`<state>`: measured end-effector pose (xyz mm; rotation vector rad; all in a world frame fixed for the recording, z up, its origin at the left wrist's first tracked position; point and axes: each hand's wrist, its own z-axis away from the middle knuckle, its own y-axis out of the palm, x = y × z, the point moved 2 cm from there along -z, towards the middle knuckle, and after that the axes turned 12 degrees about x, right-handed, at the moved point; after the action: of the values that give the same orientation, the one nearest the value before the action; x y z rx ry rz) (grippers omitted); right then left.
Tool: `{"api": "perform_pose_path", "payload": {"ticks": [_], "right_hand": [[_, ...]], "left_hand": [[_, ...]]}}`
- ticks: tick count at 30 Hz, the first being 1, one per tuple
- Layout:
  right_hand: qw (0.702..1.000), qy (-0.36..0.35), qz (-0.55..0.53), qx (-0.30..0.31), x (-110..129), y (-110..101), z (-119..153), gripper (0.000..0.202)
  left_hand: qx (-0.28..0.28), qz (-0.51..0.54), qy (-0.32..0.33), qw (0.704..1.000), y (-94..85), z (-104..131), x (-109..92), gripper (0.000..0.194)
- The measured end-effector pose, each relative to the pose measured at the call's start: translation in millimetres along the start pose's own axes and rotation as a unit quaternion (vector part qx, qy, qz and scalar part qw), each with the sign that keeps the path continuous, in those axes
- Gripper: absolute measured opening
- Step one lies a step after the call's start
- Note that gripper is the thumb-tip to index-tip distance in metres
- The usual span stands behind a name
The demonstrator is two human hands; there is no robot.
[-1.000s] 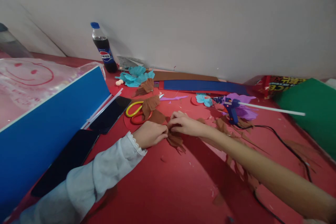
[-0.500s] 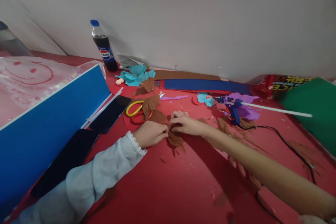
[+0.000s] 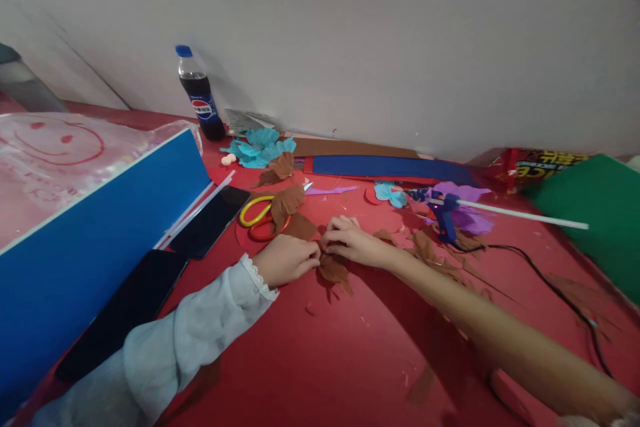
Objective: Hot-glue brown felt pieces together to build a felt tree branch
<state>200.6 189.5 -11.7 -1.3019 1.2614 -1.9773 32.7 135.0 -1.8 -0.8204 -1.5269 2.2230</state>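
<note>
Between my two hands is a small piece of brown crepe paper (image 3: pixel 334 269), pinched at its upper edge just above the red table. My left hand (image 3: pixel 286 260), in a pale sleeve with a lace cuff, has its fingertips closed on the paper's left side. From the right, my right hand (image 3: pixel 353 241) grips the same piece with bent fingers; part of the paper is hidden under them. Just beyond my left hand lie scissors (image 3: pixel 257 211) with yellow and red handles, partly covered by a brown crepe petal (image 3: pixel 287 203).
A hot glue gun (image 3: pixel 443 210) with a long white stick lies at right, its black cord (image 3: pixel 530 257) running forward. Blue crepe flowers (image 3: pixel 260 148) and a cola bottle (image 3: pixel 203 103) are at the back. Two phones (image 3: pixel 210 220) and a blue board (image 3: pixel 110 240) stand left, a green board (image 3: pixel 595 213) right.
The view has shifted slightly, so the background sits a little lower. Both hands keep hold of the brown paper, with only a small shift of the right fingers.
</note>
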Motion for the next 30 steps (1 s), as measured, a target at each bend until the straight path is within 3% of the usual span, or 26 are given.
{"api": "perform_pose_path", "payload": {"ticks": [9, 14, 18, 23, 30], "right_hand": [[0.980, -0.026, 0.197, -0.024, 1.2, 0.9, 0.1, 0.015], [0.961, -0.003, 0.275, -0.035, -3.5, -8.4, 2.2, 0.017], [0.978, 0.048, 0.195, -0.053, -5.0, -13.8, 10.6, 0.019], [0.992, 0.071, 0.092, -0.056, -1.8, -4.8, 16.5, 0.010], [0.992, 0.083, 0.050, -0.080, 2.2, 6.3, 13.0, 0.008]], "left_hand": [[0.002, -0.023, -0.009, 1.000, -1.1, 0.7, -2.1, 0.019], [-0.006, -0.049, -0.009, 0.999, -1.2, 0.6, -4.5, 0.021], [-0.014, -0.055, -0.009, 0.998, 0.3, 1.8, -5.5, 0.020], [-0.048, -0.086, -0.010, 0.995, 3.9, 3.5, -8.5, 0.028], [-0.104, -0.084, -0.050, 0.990, 7.3, 1.8, -10.4, 0.026]]}}
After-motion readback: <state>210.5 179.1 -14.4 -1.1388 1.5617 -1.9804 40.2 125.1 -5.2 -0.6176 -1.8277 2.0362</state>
